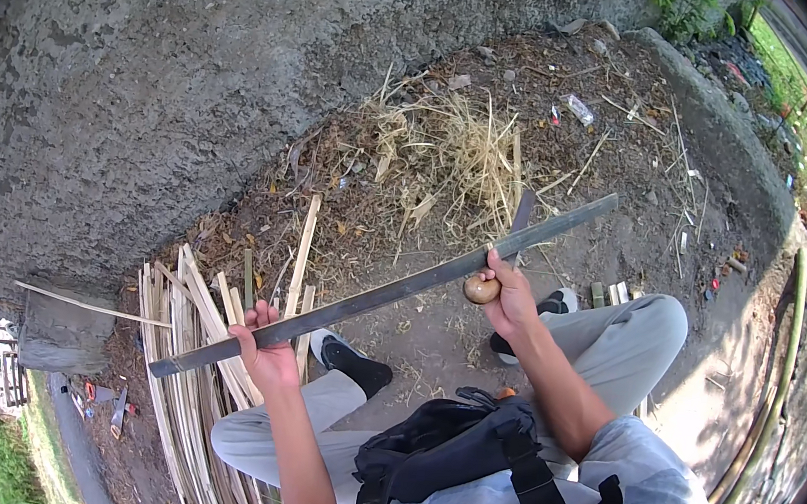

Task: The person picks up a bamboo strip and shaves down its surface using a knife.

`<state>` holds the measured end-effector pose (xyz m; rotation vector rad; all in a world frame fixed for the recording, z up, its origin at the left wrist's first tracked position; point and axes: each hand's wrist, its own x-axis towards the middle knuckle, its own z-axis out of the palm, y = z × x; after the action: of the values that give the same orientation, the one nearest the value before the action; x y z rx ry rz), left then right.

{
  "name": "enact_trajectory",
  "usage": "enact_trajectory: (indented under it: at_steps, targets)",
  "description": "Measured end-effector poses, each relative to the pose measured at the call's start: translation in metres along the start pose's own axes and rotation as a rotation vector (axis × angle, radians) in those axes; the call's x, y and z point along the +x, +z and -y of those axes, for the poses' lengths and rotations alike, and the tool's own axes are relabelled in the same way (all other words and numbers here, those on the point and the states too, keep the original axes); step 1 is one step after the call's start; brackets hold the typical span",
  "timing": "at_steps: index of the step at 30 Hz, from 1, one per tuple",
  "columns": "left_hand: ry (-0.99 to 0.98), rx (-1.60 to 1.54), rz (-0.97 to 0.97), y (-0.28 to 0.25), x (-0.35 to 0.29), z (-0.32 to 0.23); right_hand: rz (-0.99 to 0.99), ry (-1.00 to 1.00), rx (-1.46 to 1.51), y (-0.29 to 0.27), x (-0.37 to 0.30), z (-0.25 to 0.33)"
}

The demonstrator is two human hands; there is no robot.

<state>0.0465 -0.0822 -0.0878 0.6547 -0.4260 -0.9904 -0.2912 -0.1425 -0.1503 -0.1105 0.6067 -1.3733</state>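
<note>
A long, dark grey-green bamboo strip (388, 293) slants across in front of me, its right end higher and farther away. My left hand (269, 362) is closed around it toward its left end, thumb and fingertips showing. My right hand (510, 303) is closed on a knife with a rounded wooden handle (481, 290), and its thumb and forefinger also touch the strip. The dark knife blade (523, 211) points away from me, crossing the strip, which covers part of it.
Split pale bamboo strips (182, 376) lie piled at my left. Ahead, dry shavings (457, 148) are heaped against a rough concrete wall (174, 73). A handsaw (119, 411) lies far left, bamboo poles (791, 340) at the right. A few short cut pieces (617, 294) lie beside my right knee.
</note>
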Motion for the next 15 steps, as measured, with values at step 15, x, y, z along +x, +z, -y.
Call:
enact_trajectory:
  at_steps: [15]
  targets:
    - [0.386, 0.143, -0.07, 0.142, 0.008, -0.128, -0.185, 0.402, -0.592, -0.049, -0.012, -0.063]
